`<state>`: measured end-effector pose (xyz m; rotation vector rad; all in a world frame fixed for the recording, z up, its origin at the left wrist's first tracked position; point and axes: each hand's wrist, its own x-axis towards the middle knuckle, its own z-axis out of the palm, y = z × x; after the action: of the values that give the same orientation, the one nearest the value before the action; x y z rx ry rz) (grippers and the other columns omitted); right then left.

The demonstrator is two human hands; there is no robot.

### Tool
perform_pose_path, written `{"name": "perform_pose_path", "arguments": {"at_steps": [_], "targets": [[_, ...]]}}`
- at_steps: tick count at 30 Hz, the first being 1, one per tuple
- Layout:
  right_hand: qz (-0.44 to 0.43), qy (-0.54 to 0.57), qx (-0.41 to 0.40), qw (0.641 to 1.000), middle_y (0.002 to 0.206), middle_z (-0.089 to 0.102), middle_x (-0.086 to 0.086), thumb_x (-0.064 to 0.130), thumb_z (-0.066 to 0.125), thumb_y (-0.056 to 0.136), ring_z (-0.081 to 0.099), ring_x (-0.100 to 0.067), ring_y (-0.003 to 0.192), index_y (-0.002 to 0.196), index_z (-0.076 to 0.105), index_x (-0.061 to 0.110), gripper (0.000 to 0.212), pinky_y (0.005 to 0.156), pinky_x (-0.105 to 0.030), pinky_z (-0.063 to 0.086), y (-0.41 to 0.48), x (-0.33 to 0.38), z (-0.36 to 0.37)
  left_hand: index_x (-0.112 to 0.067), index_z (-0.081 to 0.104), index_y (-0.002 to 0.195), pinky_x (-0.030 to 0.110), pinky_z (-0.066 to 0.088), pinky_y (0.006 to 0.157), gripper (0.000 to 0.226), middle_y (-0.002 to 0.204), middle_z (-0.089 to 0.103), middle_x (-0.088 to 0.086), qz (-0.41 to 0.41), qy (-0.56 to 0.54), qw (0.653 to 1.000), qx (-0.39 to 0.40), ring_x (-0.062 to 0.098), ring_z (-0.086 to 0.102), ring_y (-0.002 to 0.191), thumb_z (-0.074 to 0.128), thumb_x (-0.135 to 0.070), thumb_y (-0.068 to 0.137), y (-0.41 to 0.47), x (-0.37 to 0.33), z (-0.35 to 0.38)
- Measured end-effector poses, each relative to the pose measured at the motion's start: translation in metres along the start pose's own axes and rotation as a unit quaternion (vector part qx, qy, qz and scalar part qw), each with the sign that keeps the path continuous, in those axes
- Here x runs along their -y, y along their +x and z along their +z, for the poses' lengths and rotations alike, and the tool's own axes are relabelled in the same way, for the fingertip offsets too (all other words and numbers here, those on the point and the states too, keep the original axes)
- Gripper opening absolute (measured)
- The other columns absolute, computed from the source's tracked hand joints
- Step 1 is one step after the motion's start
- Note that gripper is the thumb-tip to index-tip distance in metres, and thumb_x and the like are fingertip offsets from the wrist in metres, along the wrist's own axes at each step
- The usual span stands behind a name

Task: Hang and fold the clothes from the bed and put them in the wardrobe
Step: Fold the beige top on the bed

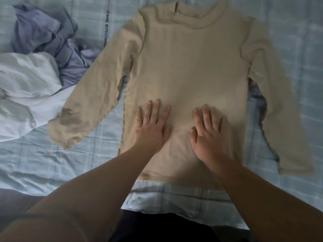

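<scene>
The left hand (pixel 153 123) lies flat on the lower front of the top (pixel 188 70), fingers straight and spread, gripping nothing. The right hand (pixel 208 130) lies beside it, a little to the right of centre, also flat with fingers extended and pressed to the cloth; its fingertips are blurred. The two hands are near each other but apart, both bare forearms reaching in from the bottom of the frame.

The top is a beige long-sleeved piece with a raised collar, spread face-up across the middle of the frame on the bed (pixel 35 163). Its collar sits at the upper centre, its hem toward the lower centre. The left sleeve slants down to the lower left, its cuff resting on the sheet; the right sleeve runs down the right side, and a dark shadowed gap shows between it and the body. The fabric looks smooth, with a slight fold at the collar.

A white garment (pixel 26 88) is bunched at the left edge, cut off by the frame, touching the left sleeve. A crumpled lilac garment (pixel 45 37) lies at the upper left; its shape is hard to make out. Printed lettering on the sheet near the top is too blurred to read.
</scene>
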<state>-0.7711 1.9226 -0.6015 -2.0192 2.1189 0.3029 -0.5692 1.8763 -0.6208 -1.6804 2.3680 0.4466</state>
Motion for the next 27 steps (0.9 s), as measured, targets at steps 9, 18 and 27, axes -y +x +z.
{"name": "perform_pose_path", "arguments": {"at_steps": [9, 18, 27], "targets": [[0.032, 0.06, -0.032, 0.997, 0.126, 0.058, -0.006, 0.043, 0.048, 0.082, 0.05, -0.031, 0.113, 0.123, 0.057, 0.022, 0.046, 0.089, -0.045, 0.039, 0.048, -0.005, -0.044, -0.024, 0.036, 0.149, 0.065, 0.012, 0.117, 0.063, 0.156, 0.034, 0.01, -0.01, -0.003, 1.0, -0.019, 0.034, 0.019, 0.148, 0.039, -0.047, 0.09, 0.024, -0.004, -0.037], [0.042, 0.057, -0.038, 0.997, 0.164, 0.017, -0.006, 0.046, 0.027, 0.095, 0.016, -0.031, 0.15, 0.157, 0.018, 0.026, 0.065, 0.116, -0.062, 0.016, 0.199, -0.034, -0.048, -0.035, 0.004, 0.157, 0.057, -0.005, 0.12, 0.067, 0.167, -0.005, 0.005, -0.035, 0.006, 0.999, -0.039, 0.029, -0.011, 0.153, 0.024, -0.056, 0.097, 0.19, 0.004, -0.08], [0.04, 0.04, -0.059, 0.997, 0.166, 0.011, -0.005, 0.05, 0.029, 0.096, 0.005, -0.028, 0.153, 0.158, 0.014, 0.028, 0.067, 0.118, -0.062, 0.006, 0.226, -0.045, -0.015, -0.032, 0.001, 0.158, 0.061, 0.0, 0.119, 0.068, 0.167, -0.004, 0.007, -0.036, 0.017, 0.997, -0.061, 0.029, -0.012, 0.152, 0.02, -0.056, 0.097, 0.221, 0.004, -0.049]]}}
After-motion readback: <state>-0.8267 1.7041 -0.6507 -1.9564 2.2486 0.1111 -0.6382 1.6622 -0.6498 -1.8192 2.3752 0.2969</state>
